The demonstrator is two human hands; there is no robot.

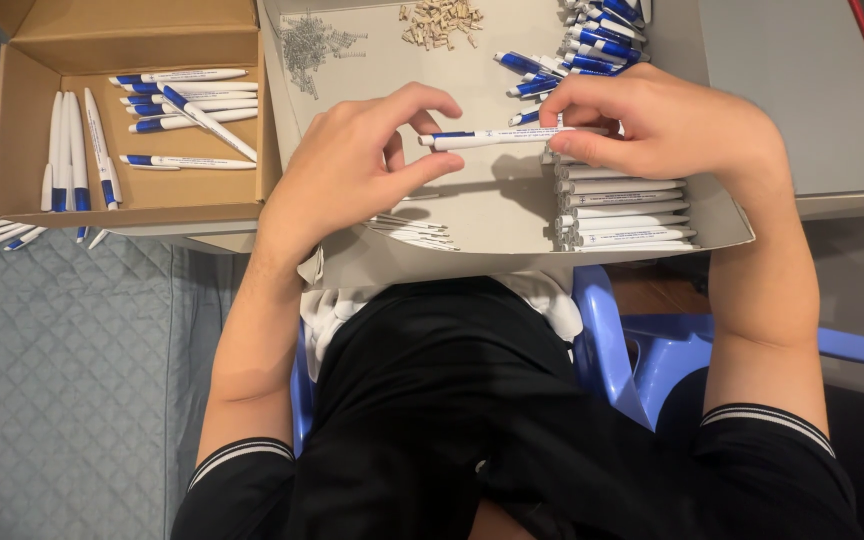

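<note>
Held level between left hand (352, 165) and right hand (657, 125), both pinching a slim white-and-blue plastic pen (497, 137) above the shallow grey cardboard tray (492, 215) (parts within reach).

Both my forearms come up from the bottom, bare to the elbows, dark sleeves with striped cuffs at the upper arms. Left forearm angles up and inward, wrist slightly bent. Left hand (357, 165) back up, fingers curled, index arched over the top, thumb below, tips pinching toward the right. Right forearm runs nearly straight up, wrist bent sharply inward. Right hand (667, 125) back up, fingers extended left and bunched, thumb tucked beneath, tips pinched closed. Hands level with each other, fingertips facing, a short gap between them.
</note>
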